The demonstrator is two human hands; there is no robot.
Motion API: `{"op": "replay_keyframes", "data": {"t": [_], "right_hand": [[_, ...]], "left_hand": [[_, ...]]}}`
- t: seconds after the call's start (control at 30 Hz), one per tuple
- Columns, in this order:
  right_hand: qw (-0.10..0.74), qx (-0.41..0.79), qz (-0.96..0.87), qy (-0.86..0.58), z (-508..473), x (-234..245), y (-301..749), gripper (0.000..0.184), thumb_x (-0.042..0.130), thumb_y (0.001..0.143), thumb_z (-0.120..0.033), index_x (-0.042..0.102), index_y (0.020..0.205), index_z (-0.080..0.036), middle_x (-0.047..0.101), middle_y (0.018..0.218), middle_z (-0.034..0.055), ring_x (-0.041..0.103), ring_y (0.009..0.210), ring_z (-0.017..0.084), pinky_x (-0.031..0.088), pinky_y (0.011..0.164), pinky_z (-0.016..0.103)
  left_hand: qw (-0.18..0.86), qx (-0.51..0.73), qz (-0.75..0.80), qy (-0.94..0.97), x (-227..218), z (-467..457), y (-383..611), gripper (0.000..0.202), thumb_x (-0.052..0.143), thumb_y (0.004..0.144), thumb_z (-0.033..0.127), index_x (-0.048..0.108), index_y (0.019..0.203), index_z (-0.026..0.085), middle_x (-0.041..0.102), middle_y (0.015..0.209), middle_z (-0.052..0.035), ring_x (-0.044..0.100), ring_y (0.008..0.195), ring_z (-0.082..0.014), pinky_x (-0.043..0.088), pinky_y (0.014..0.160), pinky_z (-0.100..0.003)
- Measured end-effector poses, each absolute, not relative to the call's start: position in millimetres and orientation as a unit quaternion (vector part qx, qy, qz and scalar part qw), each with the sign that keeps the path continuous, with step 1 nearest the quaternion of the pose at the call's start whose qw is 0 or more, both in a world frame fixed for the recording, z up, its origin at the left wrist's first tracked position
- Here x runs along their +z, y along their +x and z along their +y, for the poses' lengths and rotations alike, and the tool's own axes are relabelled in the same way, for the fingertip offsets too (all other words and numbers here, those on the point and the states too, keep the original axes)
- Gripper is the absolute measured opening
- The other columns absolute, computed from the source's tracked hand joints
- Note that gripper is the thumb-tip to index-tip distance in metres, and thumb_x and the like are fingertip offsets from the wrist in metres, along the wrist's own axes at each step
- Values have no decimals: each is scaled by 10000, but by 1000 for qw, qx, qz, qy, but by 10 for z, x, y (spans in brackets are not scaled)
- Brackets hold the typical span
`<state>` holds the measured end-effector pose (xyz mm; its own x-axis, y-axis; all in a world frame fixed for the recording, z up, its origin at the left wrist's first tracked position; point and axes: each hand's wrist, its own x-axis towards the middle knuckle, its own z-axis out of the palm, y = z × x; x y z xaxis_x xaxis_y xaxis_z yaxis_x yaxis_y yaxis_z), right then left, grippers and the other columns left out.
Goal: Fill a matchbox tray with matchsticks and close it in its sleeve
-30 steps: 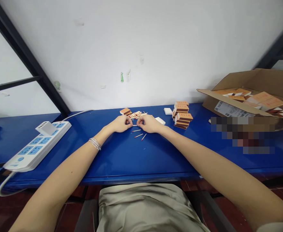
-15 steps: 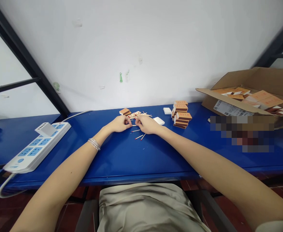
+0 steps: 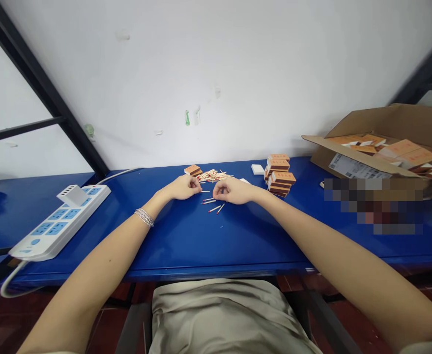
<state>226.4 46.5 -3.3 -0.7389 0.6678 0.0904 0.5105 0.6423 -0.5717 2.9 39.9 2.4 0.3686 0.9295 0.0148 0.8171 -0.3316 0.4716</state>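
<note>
While your left hand [image 3: 182,188] is curling into a loose ring, its thumb and forefinger are pinching the end of a single match [image 3: 206,191], a thin wooden stick that is pointing toward your other hand. Your right hand [image 3: 234,191] is bending just across the gap, its thumb and fingertips gathering close together; I cannot tell whether they are holding anything. Nearer you than the pinch, a few loose matches [image 3: 215,209], slim and straight with red heads, are lying on the smooth, glossy blue table [image 3: 186,236]. Just beyond the grip, a pile of matches [image 3: 215,175] is forming a bristly tangle, and a tan cardboard matchbox [image 3: 192,169] is sitting at its left end. Right of your right hand, a stack of matchboxes [image 3: 281,178] is standing in uneven, blocky layers, with a flat white box [image 3: 257,169] resting beside it.
</note>
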Motion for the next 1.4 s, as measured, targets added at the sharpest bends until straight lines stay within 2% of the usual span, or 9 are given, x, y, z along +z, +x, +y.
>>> {"op": "replay_keyframes", "data": {"t": [0.13,0.3,0.43,0.6,0.83,0.9,1.13,1.4], "right_hand": [[199,231,-877,-371,459,-53,2270,150,601,755,-175,681,883,-168,674,782,8,539,615,92,396,604,212],[247,171,-876,-376,474,-176,2149,100,612,774,-218,666,841,-168,675,759,13,565,661,113,398,645,224],[243,145,-888,-363,499,-223,2080,93,579,764,-149,664,793,-174,676,745,14,579,703,127,401,683,230],[223,157,-889,-367,524,-178,2126,120,570,723,-90,662,757,-159,690,768,32,576,684,127,402,646,218],[148,263,-903,-307,431,-2,2266,110,595,753,-194,693,792,-161,681,748,12,557,625,99,405,584,208],[161,257,-897,-322,414,17,2271,119,603,753,-204,691,821,-163,674,750,9,545,612,93,405,584,209],[202,202,-882,-374,438,-92,2202,133,607,724,-137,658,843,-168,648,710,-8,544,591,95,394,579,210],[249,166,-865,-402,453,-151,2146,55,615,767,-183,640,814,-174,637,692,-9,553,633,110,377,615,218]], "left_hand": [[195,145,542,805,39,385,27,165,647,722,284,696,815,157,604,643,-1,506,571,-110,387,556,-241],[194,140,533,811,31,371,44,165,633,721,275,698,814,155,609,645,-6,502,563,-109,375,535,-240],[201,142,517,820,21,373,59,166,635,722,282,697,810,156,595,627,2,494,556,-103,365,530,-234],[238,184,517,801,33,381,64,195,639,730,300,684,826,136,579,615,0,463,534,-95,352,515,-232],[85,225,572,784,36,400,-8,183,603,743,278,658,870,159,614,699,-9,523,603,-118,382,595,-253],[60,214,576,787,27,408,-31,180,592,747,281,657,870,167,619,723,-11,526,616,-122,379,601,-255],[25,214,537,816,-75,476,-33,193,564,796,330,672,887,197,589,728,-19,542,681,-158,405,668,-274],[42,183,528,828,-64,421,79,164,561,801,297,661,808,167,596,779,-60,550,727,-179,421,709,-301]]}}
